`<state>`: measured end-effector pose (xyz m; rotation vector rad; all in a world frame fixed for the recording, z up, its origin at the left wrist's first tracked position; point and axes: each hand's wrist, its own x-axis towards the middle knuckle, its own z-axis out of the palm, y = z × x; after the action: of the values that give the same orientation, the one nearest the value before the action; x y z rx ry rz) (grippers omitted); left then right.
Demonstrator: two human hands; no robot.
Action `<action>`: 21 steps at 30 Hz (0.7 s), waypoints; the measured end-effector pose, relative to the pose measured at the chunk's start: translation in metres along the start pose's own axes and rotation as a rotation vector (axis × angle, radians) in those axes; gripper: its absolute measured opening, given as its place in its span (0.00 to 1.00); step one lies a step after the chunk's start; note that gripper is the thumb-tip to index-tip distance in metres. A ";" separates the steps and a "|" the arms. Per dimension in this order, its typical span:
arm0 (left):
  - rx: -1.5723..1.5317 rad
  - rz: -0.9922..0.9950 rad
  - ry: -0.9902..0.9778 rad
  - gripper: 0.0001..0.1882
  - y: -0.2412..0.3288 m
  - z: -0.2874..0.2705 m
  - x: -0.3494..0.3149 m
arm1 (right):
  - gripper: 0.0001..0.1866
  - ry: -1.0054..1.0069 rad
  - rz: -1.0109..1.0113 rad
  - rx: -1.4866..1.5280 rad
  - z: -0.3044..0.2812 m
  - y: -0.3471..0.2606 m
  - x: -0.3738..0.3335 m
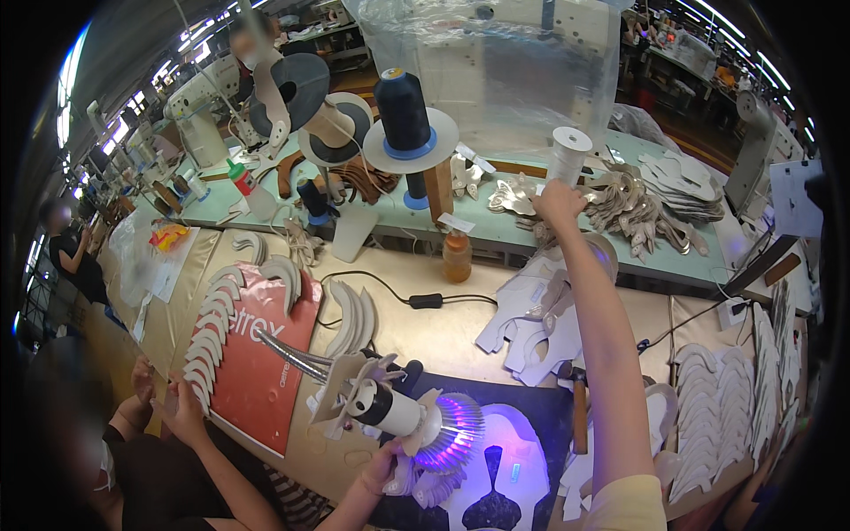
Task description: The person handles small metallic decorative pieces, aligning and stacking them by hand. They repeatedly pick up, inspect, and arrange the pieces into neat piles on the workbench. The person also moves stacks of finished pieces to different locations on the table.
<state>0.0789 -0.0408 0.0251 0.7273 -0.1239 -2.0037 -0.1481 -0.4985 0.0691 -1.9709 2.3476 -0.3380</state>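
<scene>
My right arm stretches to the far shelf. There my right hand (560, 205) is closed at the foot of a white thread spool (567, 152), beside pale cut pieces (513, 194); what its fingers grip is hidden. Near the lower edge my left hand (382, 466) is closed on a bunch of pale cut pieces (436, 486), just below a finned lamp (450, 432). Purple light from the lamp falls on a white cut panel (509, 451) with dark openings, lying on a dark mat (551, 411).
At the left a co-worker's hand (180, 411) is near curved pieces (211, 332) on a red bag (274, 354). An amber jar (457, 257), a black thread cone (402, 115) and a cable switch (426, 301) stand or lie ahead. A wooden-handled tool (580, 416) and stacked pieces (699, 407) lie right.
</scene>
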 end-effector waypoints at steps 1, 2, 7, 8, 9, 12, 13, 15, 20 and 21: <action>0.007 0.019 0.046 0.40 -0.001 0.001 0.000 | 0.29 0.019 0.024 0.046 0.001 -0.005 0.003; 0.027 0.049 0.063 0.40 -0.002 0.001 0.002 | 0.32 0.039 0.045 0.090 0.001 -0.011 0.007; 0.046 0.069 0.071 0.39 -0.013 -0.031 0.005 | 0.35 0.064 0.059 -0.085 0.025 -0.038 0.024; 0.004 -0.005 0.088 0.38 -0.015 -0.041 0.003 | 0.34 0.166 -0.050 -0.060 0.033 -0.045 0.030; -0.019 -0.111 0.182 0.38 -0.019 -0.049 0.001 | 0.34 0.266 -0.162 -0.033 0.043 -0.051 0.035; 0.104 -0.053 0.173 0.29 -0.027 -0.063 0.004 | 0.32 0.270 -0.448 0.213 0.070 -0.073 0.060; 0.082 -0.090 0.293 0.25 -0.030 -0.063 0.005 | 0.31 0.211 -0.560 0.321 0.077 -0.088 0.071; 0.112 0.012 0.222 0.22 -0.034 -0.057 0.008 | 0.31 -0.026 -0.611 0.562 0.089 -0.102 0.084; 0.124 0.162 -0.072 0.23 -0.022 -0.035 0.006 | 0.24 0.019 -0.469 0.379 0.106 -0.099 0.100; 0.081 0.176 -0.167 0.23 -0.019 -0.033 0.006 | 0.21 -0.132 -0.444 0.385 0.108 -0.094 0.102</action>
<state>0.0799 -0.0288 -0.0114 0.5781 -0.3578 -1.8961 -0.0556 -0.6278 -0.0074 -2.2052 1.5999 -0.6060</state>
